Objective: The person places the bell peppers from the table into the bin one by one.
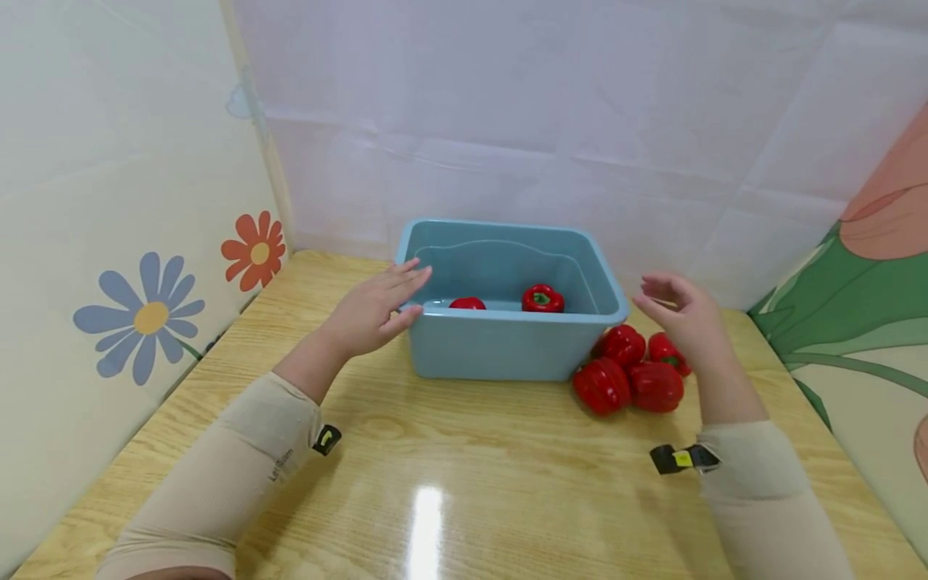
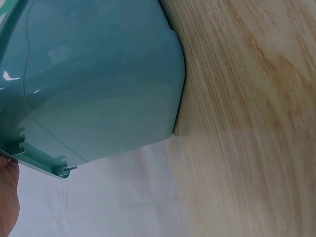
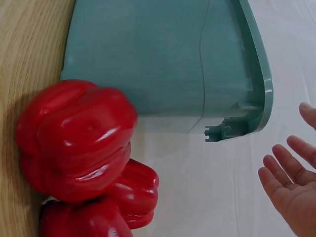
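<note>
A blue-green plastic bin [image 1: 500, 346] stands on the wooden table with two red bell peppers inside, one near the right [image 1: 542, 299] and one partly hidden by the front wall [image 1: 467, 304]. At the bin's left rim is my left hand [image 1: 377, 310], its fingers extended over the edge and its thumb near the front corner. The left wrist view shows part of that hand [image 2: 7, 197] against the rim. My right hand [image 1: 681, 314] hovers just right of the bin, apart from it, fingers loosely bent and holding nothing. Below it, several red bell peppers [image 1: 602, 387] lie against the bin's right side.
A white sheet [image 1: 544, 121] hangs close behind the bin. Flower-printed panels flank the table [image 1: 435, 451] on the left [image 1: 145, 161] and right [image 1: 870, 322]. In the right wrist view, the loose peppers [image 3: 79, 138] are stacked close together beside the bin wall.
</note>
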### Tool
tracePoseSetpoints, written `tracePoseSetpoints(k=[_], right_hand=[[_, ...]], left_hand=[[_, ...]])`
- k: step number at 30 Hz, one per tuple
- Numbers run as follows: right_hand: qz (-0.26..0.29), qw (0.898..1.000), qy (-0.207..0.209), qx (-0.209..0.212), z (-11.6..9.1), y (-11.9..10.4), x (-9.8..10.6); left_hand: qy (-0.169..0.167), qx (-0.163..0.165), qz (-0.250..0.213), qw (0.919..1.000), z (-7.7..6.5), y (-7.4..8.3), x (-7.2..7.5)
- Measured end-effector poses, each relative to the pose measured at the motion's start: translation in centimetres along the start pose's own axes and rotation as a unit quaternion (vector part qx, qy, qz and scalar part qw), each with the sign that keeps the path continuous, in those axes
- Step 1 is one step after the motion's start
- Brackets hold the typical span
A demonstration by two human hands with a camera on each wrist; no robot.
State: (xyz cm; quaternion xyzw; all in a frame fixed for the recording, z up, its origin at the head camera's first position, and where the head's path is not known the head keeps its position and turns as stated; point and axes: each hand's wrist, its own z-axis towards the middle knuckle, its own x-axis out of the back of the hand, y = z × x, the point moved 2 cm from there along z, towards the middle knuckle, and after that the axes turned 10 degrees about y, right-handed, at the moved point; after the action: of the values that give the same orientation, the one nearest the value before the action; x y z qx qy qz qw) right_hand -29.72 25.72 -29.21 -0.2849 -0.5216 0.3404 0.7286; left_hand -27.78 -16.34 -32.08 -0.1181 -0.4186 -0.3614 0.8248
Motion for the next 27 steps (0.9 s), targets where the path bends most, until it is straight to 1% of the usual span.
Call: tracePoseSetpoints(k=[12,21,27], right_hand=[[-0.041,0.998,0.004,-0.041,-1.1,2.2,0.5],[-0.082,0.995,-0.007,-0.060,-2.0,3.8,0.4],[-0.111,0.990,-0.021,-0.082,-2.7,4.9,0.2]], left_hand=[[-0.001,0.001,0.000,1.0000,0.0,0.0,0.0],[0.002,-0.002,0.000,1.0000,0.0,0.0,0.0],[0.005,-0.001,-0.003,1.0000,0.0,0.0,0.0]])
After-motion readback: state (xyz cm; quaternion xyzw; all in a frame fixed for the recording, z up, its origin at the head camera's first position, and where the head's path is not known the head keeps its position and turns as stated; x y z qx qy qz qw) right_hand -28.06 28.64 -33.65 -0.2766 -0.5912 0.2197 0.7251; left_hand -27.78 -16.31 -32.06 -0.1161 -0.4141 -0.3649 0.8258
